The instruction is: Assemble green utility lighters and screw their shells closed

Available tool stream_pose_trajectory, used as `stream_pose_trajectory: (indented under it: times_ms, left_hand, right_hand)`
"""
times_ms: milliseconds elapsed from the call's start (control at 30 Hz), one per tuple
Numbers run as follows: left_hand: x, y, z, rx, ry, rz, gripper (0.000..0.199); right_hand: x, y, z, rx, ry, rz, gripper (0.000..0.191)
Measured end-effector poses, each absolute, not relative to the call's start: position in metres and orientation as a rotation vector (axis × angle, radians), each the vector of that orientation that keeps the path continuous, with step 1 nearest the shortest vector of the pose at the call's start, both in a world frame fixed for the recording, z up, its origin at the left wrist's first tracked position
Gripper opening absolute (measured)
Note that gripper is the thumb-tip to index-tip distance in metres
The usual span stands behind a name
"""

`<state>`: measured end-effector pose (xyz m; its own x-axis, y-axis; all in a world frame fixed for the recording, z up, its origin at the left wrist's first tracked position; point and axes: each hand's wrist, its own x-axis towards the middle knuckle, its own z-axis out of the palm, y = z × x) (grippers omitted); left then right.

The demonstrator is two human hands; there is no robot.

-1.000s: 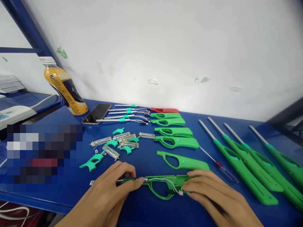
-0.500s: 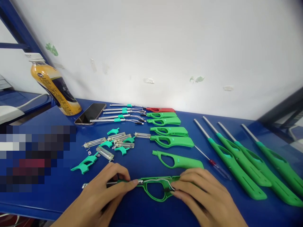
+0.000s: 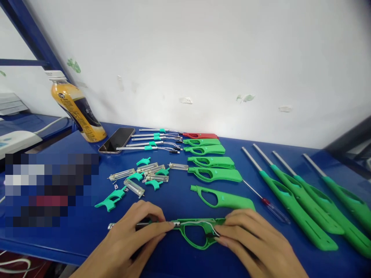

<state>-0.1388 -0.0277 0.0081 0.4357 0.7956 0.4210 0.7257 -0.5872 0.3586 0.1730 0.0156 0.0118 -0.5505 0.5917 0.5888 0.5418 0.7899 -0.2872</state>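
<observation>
In front of me is an opened green lighter shell (image 3: 189, 242) with its inside facing up. My left hand (image 3: 135, 235) is closed around a metal lighter tube (image 3: 111, 226) at the shell's narrow end, thumb pressing the tube's inner end. White wires (image 3: 199, 222) run from there along the shell's upper edge to a small black part (image 3: 213, 234). The fingers of my right hand (image 3: 255, 237) pinch the shell's handle end and touch that black part and the wire ends. The handle is mostly covered by this hand.
Behind lie several green shells (image 3: 232, 202), a red shell (image 3: 203, 136), wired tubes (image 3: 150, 148), clear fuel tanks (image 3: 134, 187) and teal triggers (image 3: 110, 202). Finished-looking lighters (image 3: 301, 222) and a screwdriver (image 3: 275, 211) lie right; a phone (image 3: 118, 139) and bottle (image 3: 78, 108) stay left.
The whole view has shifted slightly, so everything appears a little further right. Both hands keep the same hold on the tube and shell.
</observation>
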Motion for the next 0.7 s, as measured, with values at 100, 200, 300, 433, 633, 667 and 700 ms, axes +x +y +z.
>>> stream_pose_trajectory:
  times_ms: [100, 200, 300, 433, 633, 667, 700]
  left_hand:
    - [-0.137, -0.029, 0.012, 2.579, 1.418, 0.921, 0.025]
    - [-0.139, -0.026, 0.018, 2.582, 1.52, 1.107, 0.021]
    - [-0.145, -0.011, 0.022, 2.596, 1.726, 1.16, 0.017]
    - [-0.159, 0.017, 0.023, 2.599, 1.881, 1.011, 0.02]
    - [-0.171, 0.036, 0.018, 2.614, 1.87, 0.9, 0.023]
    - [-0.172, 0.037, 0.017, 2.619, 1.866, 0.893, 0.023]
    - [-0.172, 0.038, 0.018, 2.623, 1.863, 0.891, 0.024]
  right_hand:
    - [0.174, 0.016, 0.012, -0.833, -2.284, 0.082, 0.026]
    - [0.175, 0.016, 0.012, -0.836, -2.287, 0.075, 0.027]
    - [0.176, 0.016, 0.011, -0.83, -2.284, 0.077, 0.026]
    - [0.176, 0.016, 0.008, -0.835, -2.283, 0.081, 0.025]
    - [0.178, 0.014, 0.006, -0.882, -2.282, 0.126, 0.023]
    - [0.178, 0.014, 0.006, -0.888, -2.282, 0.13, 0.023]
    - [0.178, 0.013, 0.005, -0.897, -2.282, 0.133, 0.023]
